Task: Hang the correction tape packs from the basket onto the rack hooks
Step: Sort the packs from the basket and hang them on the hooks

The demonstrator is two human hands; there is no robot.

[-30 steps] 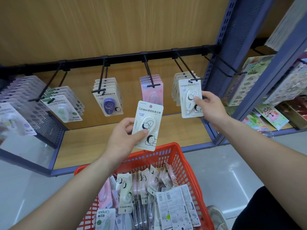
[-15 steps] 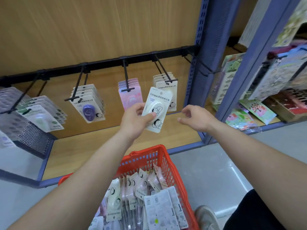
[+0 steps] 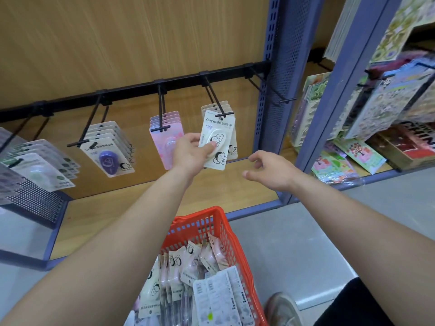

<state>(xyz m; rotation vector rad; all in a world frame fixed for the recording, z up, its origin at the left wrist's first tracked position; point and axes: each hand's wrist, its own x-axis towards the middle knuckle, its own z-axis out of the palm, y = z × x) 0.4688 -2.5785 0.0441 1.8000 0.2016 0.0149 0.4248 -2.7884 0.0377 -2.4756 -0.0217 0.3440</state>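
1. At the right-hand end of the black metal rack bar (image 3: pixel 141 87), our left hand (image 3: pixel 188 154) holds a cream card correction tape pack (image 3: pixel 217 140) with a white blister and cartoon figures. The pack sits against the black wire hook (image 3: pixel 217 104), which already carries a stack of matching cream packs (image 3: pixel 233 149).
2. Our left fingers are closed on the pack. The thumb presses the front of the blister and the other fingers lie behind the card. The grip sits on the lower half, so the top edge is free.
3. The pack's long axis stands nearly upright, with the top leaning a little to the right. Its hang hole is at the top end, above our fingers and right at the hook's cross-barred tip.
4. The hook runs from the bar down and towards us. We judge that the pack must travel away from us along the wire, top end first. We cannot tell whether the hole is already over the tip.
5. Our right hand (image 3: pixel 270 170) hangs lower and to the right, apart from the pack. Its fingers are loosely curled and hold nothing. The left hand is the nearer one to the hook.
6. Below, between our forearms, the red plastic basket (image 3: pixel 200 222) holds many more packs (image 3: pixel 188 262).
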